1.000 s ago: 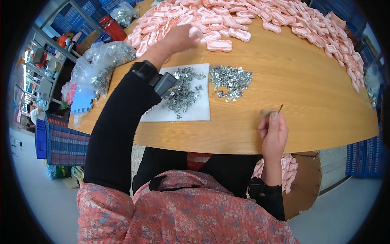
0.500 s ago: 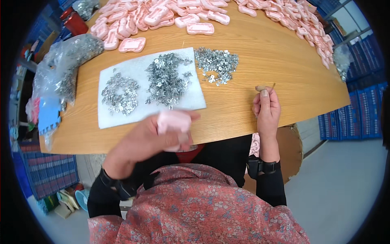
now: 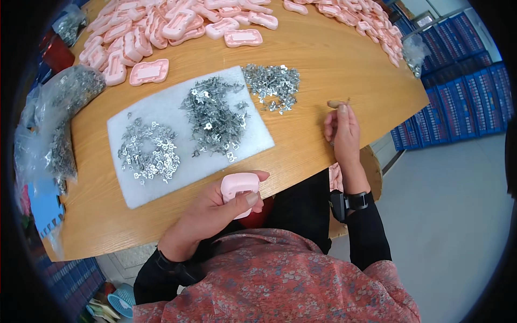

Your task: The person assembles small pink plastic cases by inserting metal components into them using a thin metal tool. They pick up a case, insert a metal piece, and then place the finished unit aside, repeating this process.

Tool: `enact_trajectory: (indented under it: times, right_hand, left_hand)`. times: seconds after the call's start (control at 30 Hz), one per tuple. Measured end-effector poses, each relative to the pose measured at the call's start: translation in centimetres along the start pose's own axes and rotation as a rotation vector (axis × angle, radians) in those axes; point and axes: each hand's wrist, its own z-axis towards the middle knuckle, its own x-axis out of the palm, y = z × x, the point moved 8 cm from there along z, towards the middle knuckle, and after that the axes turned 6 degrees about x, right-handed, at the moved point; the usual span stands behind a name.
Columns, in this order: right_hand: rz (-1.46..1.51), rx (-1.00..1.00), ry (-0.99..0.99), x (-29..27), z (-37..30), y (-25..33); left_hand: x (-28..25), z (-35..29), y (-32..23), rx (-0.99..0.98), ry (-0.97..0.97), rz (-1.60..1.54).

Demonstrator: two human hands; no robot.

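My left hand [image 3: 200,215] is closed around a pink plastic shell [image 3: 237,184] with a rounded frame shape, held just over the table's near edge. The thumb presses on its lower side. My right hand [image 3: 344,132] is raised at the table's right part, its thumb and fingers pinched together. Something small and brownish shows at its fingertips, too small to make out. Between the hands and the far shells lies a white foam sheet [image 3: 116,161] carrying two heaps of small metal plates, a ring-like heap [image 3: 156,153] and a taller heap [image 3: 212,121].
Another heap of metal pieces [image 3: 274,83] lies on the wooden table [image 3: 323,64] beside the foam. Many pink shells [image 3: 180,24] pile up at the far side. Clear bags of metal parts [image 3: 59,113] and a blue foam mat [image 3: 46,207] sit at left. Stacked blue trays [image 3: 463,102] stand right.
My view has turned and shifted. My left hand has settled with the pink shell, which is sharper now and upright in the grip. The right hand remains pinched above the table.
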Motion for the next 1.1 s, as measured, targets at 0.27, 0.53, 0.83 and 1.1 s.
enact_trajectory:
  times: [0.27, 0.53, 0.83, 1.1]
  right_hand:
    - [-0.399, -0.269, 0.161, 6.2, -0.2, 2.0]
    - [-0.821, -0.37, 0.247, 10.7, 0.0, 3.8]
    - [-0.5, -0.171, 0.322, 8.0, -0.6, 1.8]
    - [-0.151, 0.061, 0.512, 7.6, -2.7, 2.2]
  left_hand:
    - [-0.4, 0.1, 0.6, 0.084, -0.064, -0.04]
    - [-0.8, -0.3, 0.6, 0.131, -0.112, -0.059]
    - [-0.4, 0.2, 0.0, 0.163, -0.119, -0.125]
    - [0.4, 1.2, -0.7, 0.143, -0.279, -0.211]
